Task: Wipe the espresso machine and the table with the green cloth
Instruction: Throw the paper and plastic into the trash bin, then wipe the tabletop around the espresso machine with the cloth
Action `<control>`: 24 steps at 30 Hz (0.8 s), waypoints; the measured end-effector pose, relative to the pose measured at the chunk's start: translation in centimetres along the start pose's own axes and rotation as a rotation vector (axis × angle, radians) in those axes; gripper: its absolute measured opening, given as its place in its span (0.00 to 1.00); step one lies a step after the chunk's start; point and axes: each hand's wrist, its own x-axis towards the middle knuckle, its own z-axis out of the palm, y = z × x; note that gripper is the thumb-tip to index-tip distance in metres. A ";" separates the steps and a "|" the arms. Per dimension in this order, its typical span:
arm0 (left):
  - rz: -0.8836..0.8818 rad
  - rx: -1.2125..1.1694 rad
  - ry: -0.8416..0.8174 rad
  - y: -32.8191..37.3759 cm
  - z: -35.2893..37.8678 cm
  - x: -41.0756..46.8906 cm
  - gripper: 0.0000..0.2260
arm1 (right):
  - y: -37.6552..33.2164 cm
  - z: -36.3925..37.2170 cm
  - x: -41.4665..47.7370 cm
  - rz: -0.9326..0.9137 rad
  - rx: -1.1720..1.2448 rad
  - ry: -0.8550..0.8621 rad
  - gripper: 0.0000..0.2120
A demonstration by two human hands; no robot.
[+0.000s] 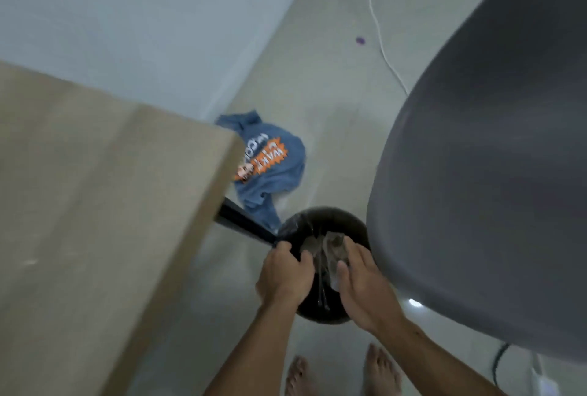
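The left hand is gripping the bin by its rim while the right hand, fingers curled, is holding a blurred greyish wad, possibly paper, over it.

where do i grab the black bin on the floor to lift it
Take the black bin by its round rim, from above on the near left, where the left hand curls over the edge. The table leg crowds the far left and the grey chair overhangs the right side. The right hand seems to pinch a crumpled wad over the opening.
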 end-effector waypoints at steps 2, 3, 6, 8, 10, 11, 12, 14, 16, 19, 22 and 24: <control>0.014 -0.037 0.013 1.6 -3.1 -3.3 0.18 | -2.4 -3.5 -1.3 -0.006 0.007 0.008 0.24; 0.024 -0.062 0.016 2.4 -4.5 -4.9 0.18 | -3.5 -5.3 -2.0 -0.013 0.006 0.018 0.23; 0.060 -0.171 0.039 4.4 -8.7 -9.2 0.17 | -7.2 -10.9 -3.9 -0.057 -0.015 0.073 0.21; 0.067 -0.259 0.079 5.2 -11.5 -11.9 0.16 | -9.8 -14.4 -5.5 -0.084 -0.029 0.086 0.21; 0.077 -0.350 0.151 5.7 -14.8 -14.3 0.16 | -12.4 -17.5 -6.6 -0.135 -0.035 0.095 0.21; 0.077 -0.394 0.189 5.8 -16.3 -15.3 0.16 | -13.6 -18.6 -7.0 -0.165 -0.039 0.099 0.21; 0.073 -0.431 0.224 5.9 -18.0 -16.2 0.15 | -15.0 -19.7 -7.3 -0.201 -0.046 0.105 0.21; 0.054 -0.502 0.281 5.4 -21.1 -17.6 0.16 | -17.8 -21.0 -7.7 -0.268 -0.047 0.110 0.20; 0.044 -0.552 0.343 4.3 -24.0 -18.5 0.18 | -20.8 -21.7 -8.0 -0.337 -0.045 0.112 0.21; 0.019 -0.596 0.443 0.9 -28.1 -19.9 0.19 | -25.5 -21.3 -8.7 -0.447 -0.060 0.056 0.22; -0.057 -0.650 0.528 -3.9 -31.5 -20.9 0.18 | -30.1 -19.3 -9.5 -0.528 -0.104 -0.023 0.22; -0.143 -0.692 0.583 -7.7 -33.3 -21.5 0.18 | -33.0 -17.1 -10.2 -0.593 -0.130 -0.062 0.22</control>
